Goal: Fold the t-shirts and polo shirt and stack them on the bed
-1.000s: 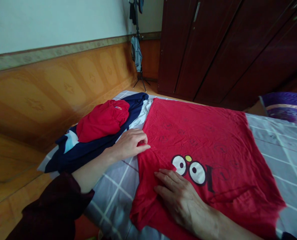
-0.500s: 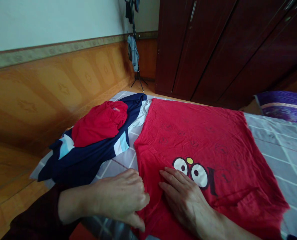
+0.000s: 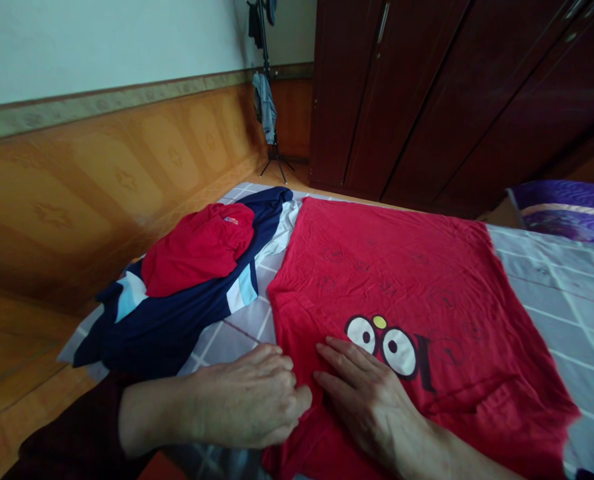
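Note:
A red shirt [image 3: 397,260] with printed cartoon eyes is spread over the grey checked bed cover, lightly wrinkled near its lower part. My right hand [image 3: 367,393] lies on it with the fingers stretched out, just left of and below the eyes. At the shirt's left edge my left hand [image 3: 257,400] is closed, its fingers curled down against the red cloth; what the fingertips pinch is hidden beneath them. Left of the shirt, a bunched red garment [image 3: 197,250] rests on a dark blue garment [image 3: 157,333] with white and light blue parts.
Grey checked bedding [image 3: 557,293] shows on the right. Tiled wall [image 3: 127,173] borders the bed's left side. Beyond the far edge stand a coat rack [image 3: 275,150] with clothes and a dark red wardrobe [image 3: 391,100]. A purple item [image 3: 567,207] lies at right.
My left hand has moved slightly right, and its thumb, spread downward before, is now drawn in with the fingers. My right hand has shifted only slightly.

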The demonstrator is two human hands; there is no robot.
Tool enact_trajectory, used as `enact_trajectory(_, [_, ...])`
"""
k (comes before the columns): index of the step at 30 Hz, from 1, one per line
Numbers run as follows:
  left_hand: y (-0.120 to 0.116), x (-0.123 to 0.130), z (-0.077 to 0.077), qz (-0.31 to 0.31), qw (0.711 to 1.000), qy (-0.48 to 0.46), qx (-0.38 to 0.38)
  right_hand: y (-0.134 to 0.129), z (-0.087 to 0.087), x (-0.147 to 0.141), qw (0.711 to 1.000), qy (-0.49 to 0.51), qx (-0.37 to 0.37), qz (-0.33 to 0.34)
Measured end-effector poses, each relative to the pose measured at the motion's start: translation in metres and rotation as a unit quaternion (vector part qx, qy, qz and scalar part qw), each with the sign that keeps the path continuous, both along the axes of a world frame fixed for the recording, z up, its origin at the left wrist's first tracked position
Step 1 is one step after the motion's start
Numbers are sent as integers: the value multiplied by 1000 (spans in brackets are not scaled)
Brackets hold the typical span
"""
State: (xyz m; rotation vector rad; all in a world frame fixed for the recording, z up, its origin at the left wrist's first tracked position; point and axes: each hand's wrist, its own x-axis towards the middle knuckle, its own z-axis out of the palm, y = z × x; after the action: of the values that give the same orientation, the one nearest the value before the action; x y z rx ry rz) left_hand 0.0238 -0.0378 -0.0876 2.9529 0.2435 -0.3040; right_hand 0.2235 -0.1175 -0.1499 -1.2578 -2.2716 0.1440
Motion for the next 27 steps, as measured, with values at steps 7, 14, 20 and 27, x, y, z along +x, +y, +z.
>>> enact_trajectory(7, [2, 0, 3, -45, 998, -45, 6, 1, 3, 1, 1000, -12, -5, -19])
enact_trajectory(14, [3, -1, -1, -60, 998, -21, 11, 1, 1, 0, 1000, -13, 2, 0])
enact_trajectory(20, [4, -4, -3, -54, 998, -1, -16, 0, -3, 1, 998, -40, -33, 26])
enact_trajectory(27, [11, 0, 2, -50, 996, 15, -66, 2, 0, 2, 996, -44, -62, 44])
